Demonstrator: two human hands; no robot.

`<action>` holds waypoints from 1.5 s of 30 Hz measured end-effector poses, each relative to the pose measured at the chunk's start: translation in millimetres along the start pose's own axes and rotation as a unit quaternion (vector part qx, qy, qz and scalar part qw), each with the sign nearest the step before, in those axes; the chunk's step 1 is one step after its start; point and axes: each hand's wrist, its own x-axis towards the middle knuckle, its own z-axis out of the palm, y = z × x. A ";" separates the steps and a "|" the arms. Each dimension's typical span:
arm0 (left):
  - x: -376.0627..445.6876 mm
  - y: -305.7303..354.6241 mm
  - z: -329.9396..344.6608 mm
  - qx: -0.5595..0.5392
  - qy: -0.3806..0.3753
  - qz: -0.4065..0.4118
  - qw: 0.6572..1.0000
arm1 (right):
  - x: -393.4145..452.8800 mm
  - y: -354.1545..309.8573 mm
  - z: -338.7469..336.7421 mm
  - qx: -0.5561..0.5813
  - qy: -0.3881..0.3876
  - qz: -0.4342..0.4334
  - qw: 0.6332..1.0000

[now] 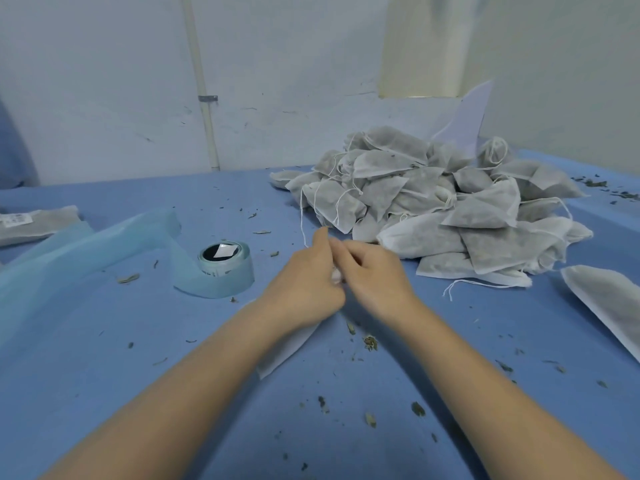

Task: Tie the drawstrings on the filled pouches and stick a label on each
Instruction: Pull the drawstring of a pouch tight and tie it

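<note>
A white fabric pouch (287, 344) lies on the blue table under my two hands, its bunched neck showing white between them. My left hand (304, 282) and my right hand (374, 275) meet over that neck, fingers curled and pinching its white drawstring, which runs up to the left of my left hand. A big heap of filled grey-white pouches (450, 206) with loose strings sits just beyond, to the right. A blue roll of labels (221, 270) stands left of my hands, with its backing strip (79, 251) trailing off to the left.
One more filled pouch (609, 303) lies at the right edge. A flat pouch with a label (31, 223) rests at the far left. Dried leaf crumbs are scattered over the blue table (104, 358). A white wall and pipe (204, 98) stand behind.
</note>
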 end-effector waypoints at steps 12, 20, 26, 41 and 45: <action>-11.4 -15.6 -9.7 0.081 0.053 0.040 0.994 | 8.5 9.4 -15.6 -0.024 0.042 0.080 0.996; -8.9 -14.4 -2.1 0.033 0.115 0.034 0.992 | 3.7 -9.1 -8.1 0.437 -0.051 0.287 0.851; -12.0 -11.6 1.1 -0.163 0.171 -0.024 0.971 | -3.2 -17.1 -2.5 0.625 -0.087 0.244 0.736; -15.3 -18.3 3.5 -0.195 0.223 -0.034 0.954 | -10.4 -19.6 5.1 0.244 -0.094 0.147 0.954; -13.2 -22.5 3.0 -0.173 0.211 -0.060 0.960 | -10.3 -19.2 10.1 0.131 -0.104 0.117 0.979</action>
